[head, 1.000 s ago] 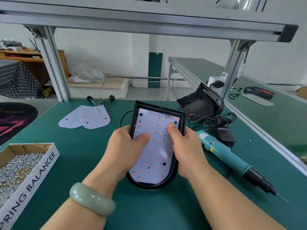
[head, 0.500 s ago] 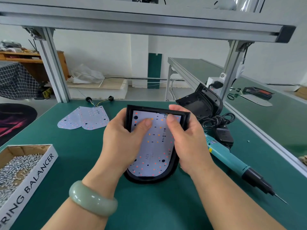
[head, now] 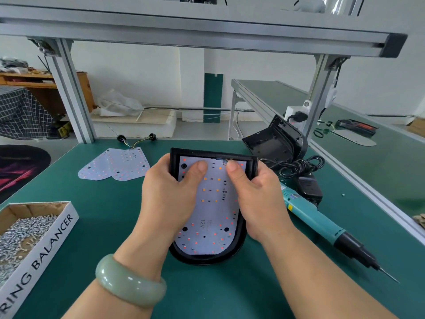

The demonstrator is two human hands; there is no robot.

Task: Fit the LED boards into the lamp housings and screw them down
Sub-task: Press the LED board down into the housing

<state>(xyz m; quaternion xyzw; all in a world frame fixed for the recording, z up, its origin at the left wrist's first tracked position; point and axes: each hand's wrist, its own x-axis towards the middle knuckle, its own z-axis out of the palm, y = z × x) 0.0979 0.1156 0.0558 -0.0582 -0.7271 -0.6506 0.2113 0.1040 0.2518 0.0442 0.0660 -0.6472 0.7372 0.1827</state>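
Was seating the board [head: 213,203] in the housing [head: 251,162], tilted up at the middle of the table [head: 110,217]. Gripped the housing's sides with left hand [head: 167,194] and right hand [head: 258,199], thumbs pressing the board's far end. Probably called for next: screws [head: 20,233] from the box [head: 53,240] at the left edge, then the driver [head: 315,217] towards the right edge.

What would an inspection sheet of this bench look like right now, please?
Surface: green mat, in use.
Job's things: LED board sits in black housing; two spare boards far left; second housing far right; screwdriver lies right; box of screws left.
Clutter: one small loose bit on the mat, right.
Hands: left hand and right hand grip the housing, thumbs on the board.
Cables: coiled black cable beside second housing; wires on spare boards.
Surroundings: aluminium frame; another bench to the right.
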